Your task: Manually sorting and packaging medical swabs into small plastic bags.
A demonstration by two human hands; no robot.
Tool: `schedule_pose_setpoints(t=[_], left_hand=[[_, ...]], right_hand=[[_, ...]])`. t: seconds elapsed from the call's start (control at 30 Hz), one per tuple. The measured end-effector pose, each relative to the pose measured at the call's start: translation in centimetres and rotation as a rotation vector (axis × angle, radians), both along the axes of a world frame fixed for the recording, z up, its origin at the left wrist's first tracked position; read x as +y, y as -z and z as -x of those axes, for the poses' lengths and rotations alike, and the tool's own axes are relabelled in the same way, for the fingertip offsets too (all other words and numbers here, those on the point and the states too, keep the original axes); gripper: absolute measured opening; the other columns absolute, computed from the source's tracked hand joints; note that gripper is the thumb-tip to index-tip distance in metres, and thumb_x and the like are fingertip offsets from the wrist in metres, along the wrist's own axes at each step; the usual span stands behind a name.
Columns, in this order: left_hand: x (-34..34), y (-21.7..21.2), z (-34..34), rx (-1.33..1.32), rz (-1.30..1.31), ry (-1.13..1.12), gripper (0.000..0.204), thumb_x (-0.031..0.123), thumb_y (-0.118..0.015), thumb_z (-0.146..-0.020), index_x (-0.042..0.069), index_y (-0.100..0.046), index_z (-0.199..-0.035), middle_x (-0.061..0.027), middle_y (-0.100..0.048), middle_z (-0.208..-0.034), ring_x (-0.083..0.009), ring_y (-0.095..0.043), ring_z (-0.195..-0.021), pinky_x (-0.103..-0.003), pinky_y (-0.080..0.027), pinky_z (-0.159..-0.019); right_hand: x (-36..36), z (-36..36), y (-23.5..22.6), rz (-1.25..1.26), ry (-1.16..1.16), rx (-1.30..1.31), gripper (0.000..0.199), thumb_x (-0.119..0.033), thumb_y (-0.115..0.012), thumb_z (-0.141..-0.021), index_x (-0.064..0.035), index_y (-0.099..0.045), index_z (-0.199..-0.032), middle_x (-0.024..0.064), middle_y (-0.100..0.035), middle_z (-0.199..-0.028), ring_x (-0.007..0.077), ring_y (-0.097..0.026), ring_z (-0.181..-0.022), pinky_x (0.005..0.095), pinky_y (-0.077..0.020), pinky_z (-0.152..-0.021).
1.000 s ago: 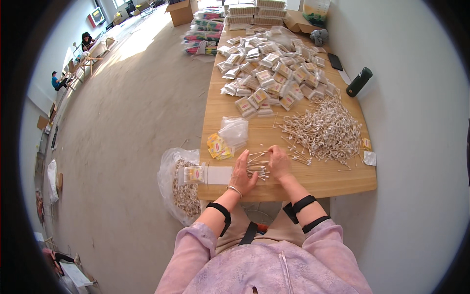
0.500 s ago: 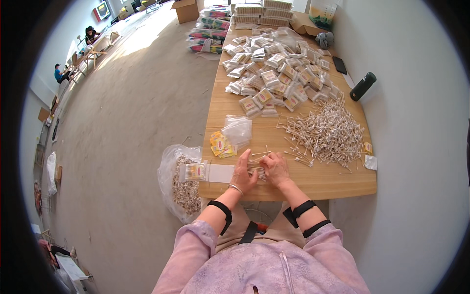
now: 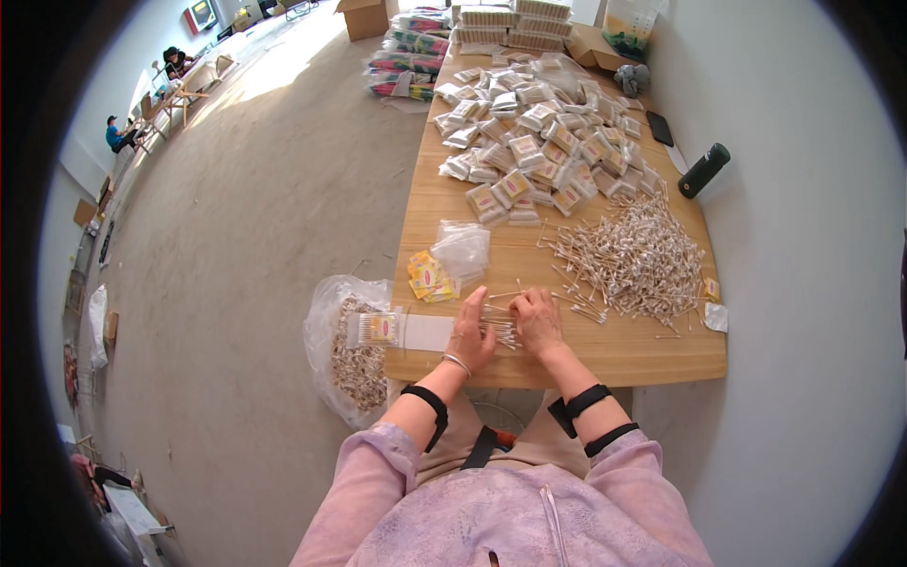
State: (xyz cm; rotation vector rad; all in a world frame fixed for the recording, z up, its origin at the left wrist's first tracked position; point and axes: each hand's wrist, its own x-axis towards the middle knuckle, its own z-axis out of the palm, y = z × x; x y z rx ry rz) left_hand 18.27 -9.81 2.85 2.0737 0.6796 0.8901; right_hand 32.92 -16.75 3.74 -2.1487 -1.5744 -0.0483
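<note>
Fingers [image 3: 491, 317] on cotton swabs [image 3: 499, 327], beside yellow labels [image 3: 427, 277]

I see my left hand [image 3: 470, 331] and right hand [image 3: 537, 321] side by side near the front edge of the wooden tabletop [image 3: 661, 354], pressed around a small bundle of cotton swabs [image 3: 498, 326]. A big loose heap of swabs [image 3: 628, 255] lies just right of them, with filled packets [image 3: 534, 142] spread further back. A clear bag [image 3: 345, 354] hangs beside the tabletop's left edge.
</note>
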Motion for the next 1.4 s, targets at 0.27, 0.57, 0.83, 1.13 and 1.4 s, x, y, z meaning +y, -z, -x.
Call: schedule_pose_setpoints(t=[0.27,0.57,0.83,1.13,1.4], left_hand=[[0.0,0.2,-0.2,-0.059,-0.03,-0.029,0.061,-0.007,-0.051,-0.073,-0.002,-0.037,-0.132,-0.0237,-0.048,-0.127,-0.0368,-0.047,-0.12,-0.039,-0.038,-0.101],[0.1,0.5,-0.2,-0.083,-0.018,-0.036,0.056,-0.01,-0.046,-0.075,-0.001,-0.042,-0.13,-0.0218,-0.047,-0.129,-0.0357,-0.047,-0.121,-0.038,-0.04,-0.1],[0.2,0.6,-0.1,-0.111,0.064,-0.05,0.053,-0.01,-0.046,-0.076,0.0,-0.045,-0.128,-0.0207,-0.047,-0.131,-0.0347,-0.047,-0.121,-0.037,-0.039,-0.101],[0.4,1.0,-0.3,-0.149,0.051,-0.078,0.05,-0.011,-0.044,-0.078,-0.001,-0.045,-0.128,-0.0207,-0.05,-0.127,-0.0329,-0.051,-0.118,-0.036,-0.042,-0.098],[0.6,1.9,-0.5,-0.195,0.19,-0.108,0.041,-0.007,-0.044,-0.086,-0.002,-0.046,-0.127,-0.0203,-0.052,-0.126,-0.0295,-0.052,-0.118,-0.034,-0.042,-0.098]], right_hand=[[-0.1,0.1,-0.3,0.059,-0.019,-0.028,0.004,-0.018,-0.063,-0.077,-0.0183,-0.066,-0.08,0.0003,-0.059,-0.086,0.0209,-0.052,-0.093,0.0363,-0.0413,-0.08],[-1.3,-0.4,0.2,0.01,-0.034,0.044,0.025,-0.008,-0.062,-0.076,-0.0184,-0.07,-0.097,-0.0002,-0.059,-0.087,0.0219,-0.053,-0.093,0.0364,-0.0412,-0.081],[-1.5,0.3,-1.4,0.025,-0.062,0.045,0.025,-0.011,-0.061,-0.078,-0.0117,-0.067,-0.102,0.0025,-0.059,-0.106,0.023,-0.051,-0.102,0.0381,-0.0398,-0.088],[-2.2,3.4,0.3,0.07,-0.082,-0.141,0.052,-0.033,-0.057,-0.085,-0.009,-0.049,-0.131,0.006,-0.041,-0.138,0.027,-0.034,-0.128,0.0411,-0.025,-0.106],[-2.6,3.0,0.1,0.095,-0.12,-0.07,0.053,-0.028,-0.059,-0.084,-0.0131,-0.046,-0.133,0.0083,-0.037,-0.14,0.0286,-0.03,-0.13,0.0431,-0.0227,-0.107]])
